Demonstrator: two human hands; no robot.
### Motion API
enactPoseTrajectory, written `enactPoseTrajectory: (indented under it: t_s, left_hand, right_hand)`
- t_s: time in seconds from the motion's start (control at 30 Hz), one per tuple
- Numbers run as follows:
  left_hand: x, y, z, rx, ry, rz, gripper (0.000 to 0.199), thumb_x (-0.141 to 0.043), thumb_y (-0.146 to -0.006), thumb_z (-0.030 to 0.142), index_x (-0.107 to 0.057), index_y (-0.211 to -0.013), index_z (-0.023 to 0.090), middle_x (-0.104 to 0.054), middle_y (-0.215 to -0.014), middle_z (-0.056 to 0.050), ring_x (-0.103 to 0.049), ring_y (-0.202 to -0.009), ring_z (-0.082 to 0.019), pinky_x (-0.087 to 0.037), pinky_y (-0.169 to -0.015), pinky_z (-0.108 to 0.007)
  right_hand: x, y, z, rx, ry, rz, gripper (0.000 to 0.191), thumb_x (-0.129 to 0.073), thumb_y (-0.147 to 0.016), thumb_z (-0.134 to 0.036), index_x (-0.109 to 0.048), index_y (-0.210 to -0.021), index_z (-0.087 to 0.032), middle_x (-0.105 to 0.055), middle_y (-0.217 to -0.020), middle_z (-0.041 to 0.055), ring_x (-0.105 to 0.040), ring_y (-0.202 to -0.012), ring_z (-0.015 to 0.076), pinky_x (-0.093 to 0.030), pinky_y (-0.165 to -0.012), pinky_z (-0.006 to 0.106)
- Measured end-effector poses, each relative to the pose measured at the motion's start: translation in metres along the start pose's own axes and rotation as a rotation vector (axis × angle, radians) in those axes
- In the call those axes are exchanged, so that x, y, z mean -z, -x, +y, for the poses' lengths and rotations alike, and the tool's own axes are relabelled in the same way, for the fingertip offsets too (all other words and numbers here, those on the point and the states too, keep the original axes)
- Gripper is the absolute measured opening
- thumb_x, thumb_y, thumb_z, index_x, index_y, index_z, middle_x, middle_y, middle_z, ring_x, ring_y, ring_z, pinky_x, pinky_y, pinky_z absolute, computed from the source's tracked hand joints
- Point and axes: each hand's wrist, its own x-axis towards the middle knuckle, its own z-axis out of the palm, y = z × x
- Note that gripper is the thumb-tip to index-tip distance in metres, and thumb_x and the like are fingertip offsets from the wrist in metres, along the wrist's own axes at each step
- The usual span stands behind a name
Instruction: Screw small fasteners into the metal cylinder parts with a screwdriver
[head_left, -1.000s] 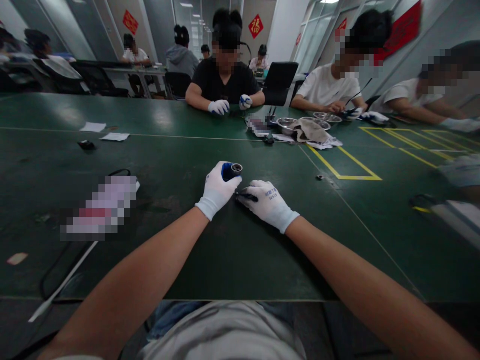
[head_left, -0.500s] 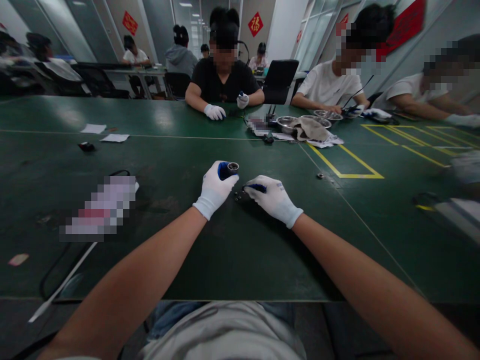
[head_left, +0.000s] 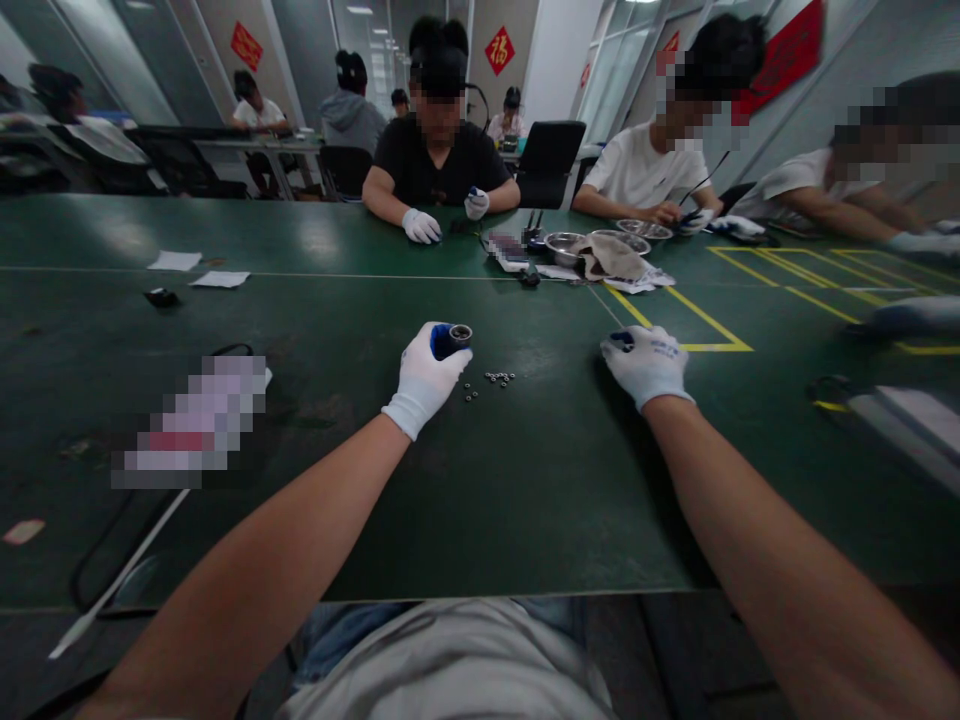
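Note:
My left hand (head_left: pixel 427 378), in a white glove with blue on the palm side, is wrapped round a short dark cylinder (head_left: pixel 460 338) with a bright metal rim. The cylinder's open end faces up, with dark recesses inside. On the table just right of this hand lie several small metal nut-like rings (head_left: pixel 499 378). My right hand (head_left: pixel 649 362), gloved alike, is well to the right, low over the table near a yellow tape line. Its fingers are curled and pressed together; whatever they hold is hidden.
The green table (head_left: pixel 525 500) carries steel bowls (head_left: pixel 566 247) with a grey cloth (head_left: pixel 611 257), papers (head_left: pixel 221 279), a small black object (head_left: pixel 161 297) and a blurred-out package (head_left: pixel 199 420) with a cord. Co-workers sit opposite and at the right, one with gloved hands (head_left: pixel 421 226).
My right hand has moved right, from beside the small rings to where a small round part lay, now hidden. More rings show. My left hand still holds the cylinder.

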Motion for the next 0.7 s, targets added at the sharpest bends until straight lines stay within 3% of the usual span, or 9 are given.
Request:
enactPoseTrajectory:
  t_s: [0.07,0.2,0.27,0.5,0.7]
  left_hand:
    - [-0.001,0.0,-0.001,0.003,0.007,0.005,0.026,-0.078,-0.076,0.015,-0.068,-0.1,0.018,-0.077,-0.104,-0.008,-0.072,-0.102,-0.024,-0.054,-0.104,-0.046]
    - [-0.002,0.0,-0.002,0.009,0.01,0.011,0.026,-0.078,-0.076,0.015,-0.068,-0.101,0.018,-0.077,-0.104,-0.008,-0.072,-0.101,-0.024,-0.054,-0.104,-0.045]
    - [-0.002,0.0,-0.001,0.006,0.008,0.01,0.026,-0.077,-0.076,0.015,-0.068,-0.1,0.018,-0.077,-0.103,-0.007,-0.073,-0.102,-0.024,-0.054,-0.104,-0.044]
    - [-0.003,0.0,0.002,0.017,-0.009,0.003,0.025,-0.078,-0.076,0.014,-0.068,-0.099,0.019,-0.078,-0.102,-0.007,-0.073,-0.102,-0.025,-0.054,-0.105,-0.044]
    - [-0.003,0.0,0.0,0.01,-0.005,0.003,0.025,-0.077,-0.076,0.014,-0.067,-0.098,0.02,-0.078,-0.102,-0.006,-0.073,-0.103,-0.024,-0.054,-0.105,-0.045]
  right_hand:
    - [-0.002,0.016,-0.026,-0.006,-0.017,0.065,0.04,-0.062,-0.089,-0.04,-0.077,-0.117,-0.016,-0.068,-0.121,0.0229,-0.059,-0.113,0.0426,-0.047,-0.091,0.058]
    - [0.0,0.064,-0.09,0.387,-0.146,-0.12,0.046,-0.06,-0.093,-0.043,-0.071,-0.13,-0.018,-0.065,-0.137,0.0188,-0.057,-0.124,0.0386,-0.046,-0.102,0.054]
    - [0.004,0.083,-0.109,0.508,-0.192,-0.164,0.046,-0.06,-0.094,-0.043,-0.07,-0.132,-0.019,-0.066,-0.139,0.017,-0.058,-0.125,0.0373,-0.045,-0.103,0.054]
    - [0.015,0.099,-0.112,0.488,-0.176,-0.186,0.053,-0.062,-0.091,-0.047,-0.069,-0.133,-0.015,-0.064,-0.142,0.021,-0.057,-0.127,0.0409,-0.045,-0.104,0.057]
    - [0.017,0.102,-0.11,0.485,-0.13,-0.183,0.052,-0.061,-0.093,-0.049,-0.069,-0.135,-0.019,-0.062,-0.147,0.0202,-0.054,-0.132,0.0427,-0.044,-0.105,0.061]
